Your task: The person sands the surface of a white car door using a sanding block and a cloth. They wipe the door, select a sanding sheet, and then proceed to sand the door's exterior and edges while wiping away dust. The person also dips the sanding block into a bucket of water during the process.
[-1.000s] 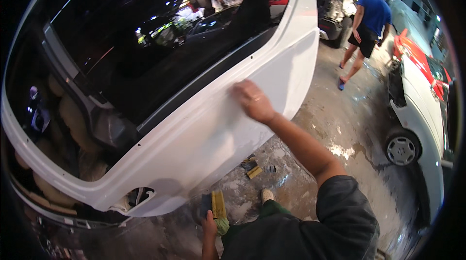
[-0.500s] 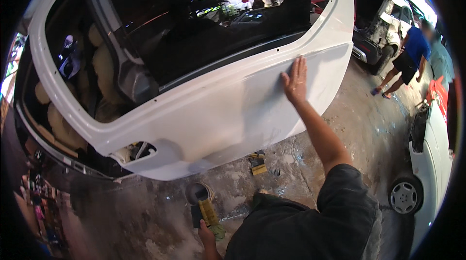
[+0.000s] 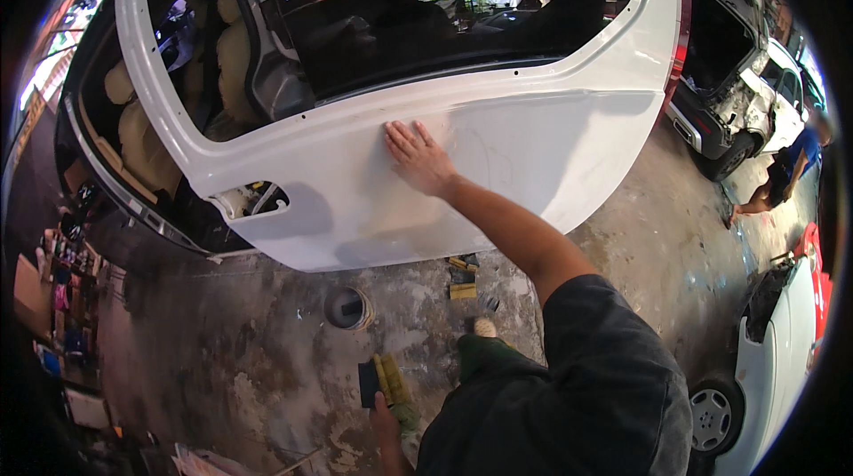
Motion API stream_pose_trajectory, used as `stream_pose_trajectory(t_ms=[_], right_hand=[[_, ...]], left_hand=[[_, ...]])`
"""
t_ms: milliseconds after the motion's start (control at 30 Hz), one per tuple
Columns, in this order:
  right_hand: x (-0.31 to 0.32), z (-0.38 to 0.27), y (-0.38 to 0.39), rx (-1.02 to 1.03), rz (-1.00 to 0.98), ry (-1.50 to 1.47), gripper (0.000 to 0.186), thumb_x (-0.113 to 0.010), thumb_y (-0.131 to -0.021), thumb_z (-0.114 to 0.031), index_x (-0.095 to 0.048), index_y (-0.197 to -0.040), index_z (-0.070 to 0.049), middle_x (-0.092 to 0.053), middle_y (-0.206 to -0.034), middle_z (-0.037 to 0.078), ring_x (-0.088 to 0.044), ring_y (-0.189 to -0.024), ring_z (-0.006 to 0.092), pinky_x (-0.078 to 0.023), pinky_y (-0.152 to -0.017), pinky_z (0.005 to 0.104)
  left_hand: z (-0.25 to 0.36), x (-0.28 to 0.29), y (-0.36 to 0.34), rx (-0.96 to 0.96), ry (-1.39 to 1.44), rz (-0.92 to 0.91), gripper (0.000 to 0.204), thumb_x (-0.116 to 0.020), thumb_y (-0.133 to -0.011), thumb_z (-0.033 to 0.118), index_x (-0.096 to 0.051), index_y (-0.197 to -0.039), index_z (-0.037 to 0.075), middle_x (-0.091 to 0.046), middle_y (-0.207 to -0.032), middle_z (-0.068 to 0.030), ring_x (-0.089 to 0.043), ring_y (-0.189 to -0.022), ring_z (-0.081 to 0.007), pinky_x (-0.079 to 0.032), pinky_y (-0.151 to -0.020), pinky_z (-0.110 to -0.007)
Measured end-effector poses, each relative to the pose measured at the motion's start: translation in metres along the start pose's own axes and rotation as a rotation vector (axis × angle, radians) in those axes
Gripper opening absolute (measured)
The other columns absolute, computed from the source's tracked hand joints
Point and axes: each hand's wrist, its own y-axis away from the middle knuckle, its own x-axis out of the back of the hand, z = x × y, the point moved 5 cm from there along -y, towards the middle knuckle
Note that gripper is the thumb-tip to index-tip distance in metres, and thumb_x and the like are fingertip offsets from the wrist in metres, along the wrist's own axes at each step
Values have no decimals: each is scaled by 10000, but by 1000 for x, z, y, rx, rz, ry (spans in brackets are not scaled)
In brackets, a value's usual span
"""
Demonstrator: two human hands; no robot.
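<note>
Hand flat on the white car door

Head view: right hand point(image 3: 419, 159) lies flat, fingers spread wide, on the white car door point(image 3: 355, 200) dead centre. At 6 o'clock the left hand point(image 3: 384, 414) has its grip wrapped around a yellow-black sanding block point(image 3: 384, 380) over the concrete floor point(image 3: 249, 360).

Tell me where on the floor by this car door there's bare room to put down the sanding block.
Bare concrete lies left of the roll of tape, below the open white door. Another bare patch lies right of the right hand and arm, toward the second white car. It is crowded under the door's lower edge, where small blocks sit.
</note>
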Motion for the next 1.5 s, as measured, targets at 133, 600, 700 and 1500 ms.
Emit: stream_pose_trajectory(t_ms=[133, 600, 700, 1500], right_hand=[[19, 58, 22, 28, -22, 27, 672, -457, -1050, -431, -328, -1589, -51, -203, -1704, 105, -150, -1582, 246, -109, -1287, 451], [119, 313, 191, -5, -10, 60, 533, -608, -970, -198, -497, -1470, -53, -519, -1450, 117, -439, -1408, 269, -301, -1233, 455], [129, 373, 236, -83, -10, 46, 537, -623, -959, -201, -503, -1467, -74, -525, -1425, 107, -453, -1386, 267, -325, -1227, 455], [104, 490, 354, -362, 98, -46, 829, -703, -928, -310, -307, -1536, 91, -206, -1654, 295, -191, -1550, 439, -163, -1245, 585]], left_hand=[[-26, -3, 12, -2, 14, -11, 708, -507, -1020, 565, -588, -1309, -77, -639, -1150, -205, -612, -1030, -333, -455, -891, -409], [67, -186, 61, -225, 18, -224, 609, -526, -1038, 470, -640, -1204, -105, -689, -1085, -165, -649, -955, -283, -484, -834, -405], [119, -257, 90, -245, -52, -254, 586, -541, -1037, 450, -657, -1171, -109, -700, -1069, -167, -653, -963, -268, -488, -836, -398], [125, -431, 131, -355, -179, -357, 606, -547, -1012, 480, -668, -1138, -100, -717, -1033, -259, -687, -976, -392, -492, -835, -447]])
